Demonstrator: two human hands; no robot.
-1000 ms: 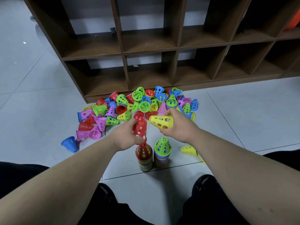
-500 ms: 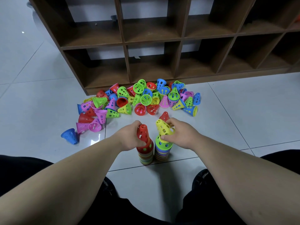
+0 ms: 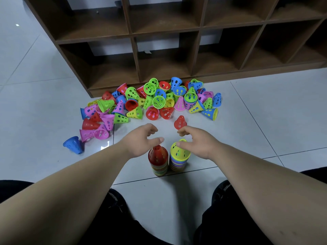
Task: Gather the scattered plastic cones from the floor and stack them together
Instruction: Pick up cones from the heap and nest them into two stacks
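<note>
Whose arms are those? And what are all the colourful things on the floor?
The camera sits on a person's head and looks down, so you see only their arms, like your own. The left hand and right hand are open and hold nothing. Just below them stand two stacks of plastic cones: the red-topped stack and the yellow-topped stack. Farther off, loose cones lie in a pile on the tiled floor, before a brown shelf. One red cone stands alone near the right hand.

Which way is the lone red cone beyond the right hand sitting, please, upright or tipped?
Upright. The lone red cone stands on its wide rim, narrow tip up, just beyond the right hand.
</note>
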